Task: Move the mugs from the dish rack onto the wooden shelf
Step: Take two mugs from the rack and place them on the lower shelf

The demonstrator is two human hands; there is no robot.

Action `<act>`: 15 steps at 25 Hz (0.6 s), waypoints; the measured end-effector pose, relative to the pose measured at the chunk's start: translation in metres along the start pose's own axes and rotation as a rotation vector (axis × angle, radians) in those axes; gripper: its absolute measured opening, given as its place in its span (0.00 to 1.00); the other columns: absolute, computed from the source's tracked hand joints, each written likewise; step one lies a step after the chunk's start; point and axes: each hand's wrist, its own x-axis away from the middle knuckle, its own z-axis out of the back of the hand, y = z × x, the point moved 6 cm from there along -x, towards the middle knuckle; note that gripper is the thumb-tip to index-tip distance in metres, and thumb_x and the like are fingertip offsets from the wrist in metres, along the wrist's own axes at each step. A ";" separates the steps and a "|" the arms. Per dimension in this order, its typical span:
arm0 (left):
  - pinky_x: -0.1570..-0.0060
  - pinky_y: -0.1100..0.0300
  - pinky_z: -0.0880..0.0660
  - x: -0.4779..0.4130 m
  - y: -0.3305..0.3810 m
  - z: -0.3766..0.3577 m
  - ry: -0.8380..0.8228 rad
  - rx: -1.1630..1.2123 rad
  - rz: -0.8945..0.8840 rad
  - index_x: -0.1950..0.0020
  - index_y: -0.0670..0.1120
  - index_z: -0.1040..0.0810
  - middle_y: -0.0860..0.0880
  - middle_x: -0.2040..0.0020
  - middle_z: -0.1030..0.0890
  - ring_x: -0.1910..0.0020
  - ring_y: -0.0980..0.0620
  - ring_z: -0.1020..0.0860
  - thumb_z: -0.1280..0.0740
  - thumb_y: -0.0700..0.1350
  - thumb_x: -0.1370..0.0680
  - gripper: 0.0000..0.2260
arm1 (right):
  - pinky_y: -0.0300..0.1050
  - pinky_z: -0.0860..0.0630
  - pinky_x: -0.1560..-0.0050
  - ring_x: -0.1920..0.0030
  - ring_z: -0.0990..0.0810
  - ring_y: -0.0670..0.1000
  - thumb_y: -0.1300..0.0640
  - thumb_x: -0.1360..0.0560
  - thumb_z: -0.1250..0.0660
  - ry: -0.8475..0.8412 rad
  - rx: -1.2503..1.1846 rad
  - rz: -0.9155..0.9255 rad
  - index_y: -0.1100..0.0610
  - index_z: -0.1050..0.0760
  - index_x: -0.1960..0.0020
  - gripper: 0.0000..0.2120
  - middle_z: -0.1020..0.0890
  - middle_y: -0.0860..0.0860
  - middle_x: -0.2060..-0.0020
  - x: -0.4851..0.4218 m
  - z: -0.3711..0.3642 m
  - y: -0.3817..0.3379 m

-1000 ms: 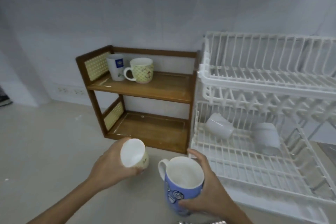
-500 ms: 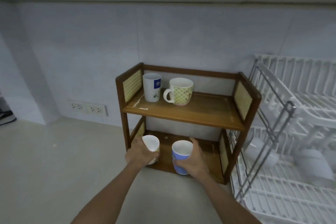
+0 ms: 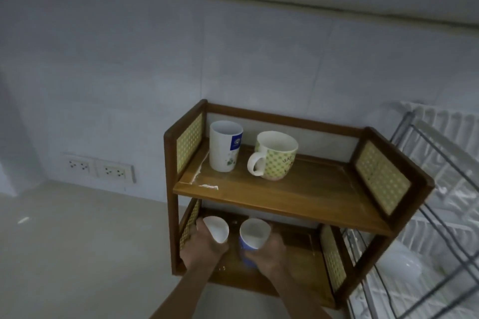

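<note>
The two-tier wooden shelf (image 3: 285, 197) stands against the wall. On its upper tier are a tall white mug with a blue label (image 3: 224, 149) and a yellow-green patterned mug (image 3: 274, 155). My left hand (image 3: 202, 247) grips a small white mug (image 3: 217, 228), tilted, inside the lower tier at its left. My right hand (image 3: 269, 251) holds a blue mug with a white inside (image 3: 252, 239) just right of it, low over the bottom board. The white dish rack (image 3: 438, 215) stands at the right, with a white mug (image 3: 399, 265) lying in its lower level.
Wall sockets (image 3: 99, 168) sit low on the wall, left of the shelf. Pale countertop (image 3: 77, 254) stretches left and in front. The rack's metal frame (image 3: 445, 254) stands close to the shelf's right side.
Both hands have pushed their mugs further into the lower tier, under the upper board. The view has moved closer to the shelf and tilted.
</note>
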 end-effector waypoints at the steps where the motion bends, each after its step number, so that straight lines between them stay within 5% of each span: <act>1: 0.40 0.50 0.28 -0.002 0.001 -0.001 0.009 0.005 -0.002 0.26 0.49 0.44 0.47 0.31 0.30 0.33 0.44 0.29 0.30 0.67 0.38 0.47 | 0.40 0.26 0.50 0.44 0.21 0.49 0.57 0.43 0.17 -0.011 -0.004 0.023 0.52 0.25 0.39 0.35 0.19 0.49 0.45 -0.001 -0.002 -0.001; 5: 0.40 0.49 0.28 -0.002 0.005 -0.003 -0.016 -0.017 -0.048 0.25 0.47 0.45 0.45 0.30 0.32 0.33 0.43 0.29 0.29 0.64 0.35 0.46 | 0.45 0.22 0.43 0.42 0.21 0.51 0.55 0.43 0.18 -0.046 -0.005 0.093 0.54 0.26 0.37 0.36 0.19 0.51 0.43 0.004 -0.001 -0.005; 10: 0.36 0.52 0.30 0.029 0.004 0.020 0.044 -0.170 -0.223 0.23 0.46 0.48 0.43 0.27 0.36 0.30 0.44 0.33 0.33 0.60 0.28 0.41 | 0.51 0.30 0.32 0.31 0.30 0.56 0.59 0.39 0.19 -0.082 -0.079 0.132 0.56 0.40 0.28 0.46 0.30 0.55 0.32 0.037 0.014 -0.005; 13: 0.35 0.48 0.30 0.083 0.013 0.038 0.224 -0.127 -0.484 0.28 0.41 0.34 0.38 0.31 0.29 0.34 0.39 0.29 0.32 0.47 0.26 0.28 | 0.47 0.37 0.29 0.25 0.38 0.55 0.56 0.31 0.24 -0.092 -0.023 0.162 0.58 0.52 0.22 0.48 0.38 0.55 0.25 0.077 0.039 0.006; 15: 0.39 0.46 0.26 0.126 0.026 0.042 0.281 0.024 -0.673 0.35 0.40 0.26 0.39 0.37 0.24 0.38 0.39 0.25 0.30 0.38 0.29 0.22 | 0.47 0.35 0.28 0.26 0.36 0.53 0.58 0.28 0.27 -0.012 -0.036 0.239 0.59 0.51 0.22 0.43 0.37 0.55 0.25 0.113 0.069 0.020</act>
